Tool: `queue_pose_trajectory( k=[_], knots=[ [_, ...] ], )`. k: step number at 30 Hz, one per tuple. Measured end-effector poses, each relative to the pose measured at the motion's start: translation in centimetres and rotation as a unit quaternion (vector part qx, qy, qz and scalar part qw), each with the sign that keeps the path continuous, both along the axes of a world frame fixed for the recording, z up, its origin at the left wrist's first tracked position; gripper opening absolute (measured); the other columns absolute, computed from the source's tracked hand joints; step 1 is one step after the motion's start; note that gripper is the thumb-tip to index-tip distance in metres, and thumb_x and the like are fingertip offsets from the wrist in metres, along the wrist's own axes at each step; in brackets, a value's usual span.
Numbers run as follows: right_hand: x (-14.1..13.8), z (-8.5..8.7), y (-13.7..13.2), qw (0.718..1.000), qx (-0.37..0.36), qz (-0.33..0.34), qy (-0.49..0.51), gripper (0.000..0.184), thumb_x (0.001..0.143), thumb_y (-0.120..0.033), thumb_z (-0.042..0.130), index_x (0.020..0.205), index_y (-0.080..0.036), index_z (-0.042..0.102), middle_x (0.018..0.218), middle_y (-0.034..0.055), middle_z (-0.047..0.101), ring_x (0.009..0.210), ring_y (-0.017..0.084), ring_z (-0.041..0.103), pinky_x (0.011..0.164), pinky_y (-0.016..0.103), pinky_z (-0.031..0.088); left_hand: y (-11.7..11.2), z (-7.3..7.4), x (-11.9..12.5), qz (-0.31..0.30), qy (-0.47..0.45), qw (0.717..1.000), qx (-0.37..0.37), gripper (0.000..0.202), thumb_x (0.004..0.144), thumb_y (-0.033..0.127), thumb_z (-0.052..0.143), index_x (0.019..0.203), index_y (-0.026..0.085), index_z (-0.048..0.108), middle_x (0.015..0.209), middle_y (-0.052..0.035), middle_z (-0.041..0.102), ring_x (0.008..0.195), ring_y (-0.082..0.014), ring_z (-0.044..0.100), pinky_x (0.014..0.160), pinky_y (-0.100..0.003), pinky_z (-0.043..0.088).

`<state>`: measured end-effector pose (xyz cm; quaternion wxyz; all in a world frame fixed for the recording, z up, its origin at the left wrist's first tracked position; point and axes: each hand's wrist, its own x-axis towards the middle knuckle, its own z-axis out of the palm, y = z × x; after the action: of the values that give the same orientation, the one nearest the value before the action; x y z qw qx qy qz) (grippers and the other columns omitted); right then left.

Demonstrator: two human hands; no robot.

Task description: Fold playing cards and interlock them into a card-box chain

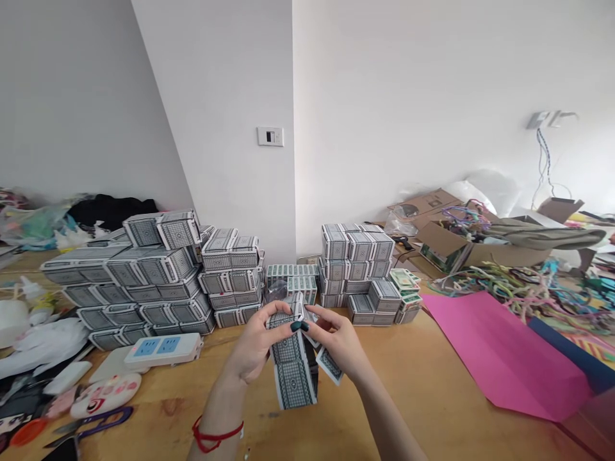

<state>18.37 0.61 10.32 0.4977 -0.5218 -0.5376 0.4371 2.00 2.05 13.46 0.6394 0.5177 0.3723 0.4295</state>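
Over the middle of the table I hold a folded playing-card block (291,352), with patterned grey-green card backs facing me and white edges. My left hand (254,342) grips its upper left side, thumb across the top. At its upper right corner my right hand (336,333) pinches with the thumb; both thumb tips meet there. Below the right fingers a playing card (330,367) sticks out at a slant. Whether that card is joined to the block is hidden by the fingers. A dark gap shows along the block's right side.
Stacked card blocks stand left (148,282) and right (358,256); green-and-white card stacks (302,288) lie between. A power strip (163,350), scissors (100,419) and mouse (108,394) lie left. Pink paper (500,352), tangled cords (509,282) and an open cardboard box (444,246) are right.
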Motion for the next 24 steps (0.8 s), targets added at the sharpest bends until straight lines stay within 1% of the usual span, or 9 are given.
queue_pose_trajectory(
  k=[4,8,11,17,24],
  knots=[
    [0.49,-0.12,0.15,1.0,-0.006,0.003,-0.009,0.057,0.06,-0.049,0.065,0.106,-0.015,0.063,0.06,-0.0025,0.044,0.058,0.012,0.04,0.055,0.024,0.034,0.13,-0.23,0.23,-0.005,-0.005,1.0,-0.005,0.028,0.064,0.025,0.07,0.082,0.018,0.051,0.073,0.0037,0.053,0.064,-0.0094,0.051,0.062,-0.02,0.038],
    [0.77,-0.13,0.13,1.0,-0.004,-0.004,-0.013,0.057,0.06,-0.048,0.066,0.107,-0.015,0.062,0.062,-0.0023,0.044,0.058,0.012,0.04,0.054,0.024,0.034,0.21,-0.34,0.29,-0.033,-0.035,0.999,-0.026,0.028,0.064,0.025,0.07,0.083,0.019,0.049,0.073,0.0038,0.054,0.064,-0.0099,0.051,0.061,-0.02,0.039],
    [0.8,-0.13,0.04,1.0,-0.01,0.002,-0.015,0.057,0.061,-0.048,0.066,0.107,-0.015,0.062,0.062,-0.0017,0.046,0.059,0.012,0.042,0.054,0.024,0.035,0.22,-0.34,0.18,-0.047,-0.035,0.998,-0.025,0.027,0.066,0.025,0.069,0.083,0.02,0.049,0.072,0.0041,0.054,0.062,-0.0094,0.051,0.062,-0.02,0.039],
    [0.68,0.12,-0.15,1.0,-0.018,0.023,-0.003,0.055,0.062,-0.048,0.065,0.107,-0.015,0.062,0.062,-0.0009,0.052,0.058,0.013,0.046,0.055,0.025,0.038,0.07,-0.16,-0.04,-0.036,-0.002,0.999,0.0,0.024,0.065,0.023,0.069,0.08,0.02,0.05,0.071,0.0042,0.055,0.063,-0.01,0.053,0.063,-0.02,0.038],
    [0.89,0.31,-0.19,0.999,-0.018,0.034,-0.008,0.055,0.063,-0.049,0.064,0.107,-0.015,0.062,0.063,-0.0002,0.055,0.058,0.014,0.05,0.055,0.026,0.04,-0.03,-0.1,0.31,-0.021,0.007,1.0,-0.004,0.024,0.065,0.025,0.068,0.077,0.02,0.048,0.068,0.0047,0.054,0.059,-0.0089,0.052,0.057,-0.018,0.038]
  ],
)
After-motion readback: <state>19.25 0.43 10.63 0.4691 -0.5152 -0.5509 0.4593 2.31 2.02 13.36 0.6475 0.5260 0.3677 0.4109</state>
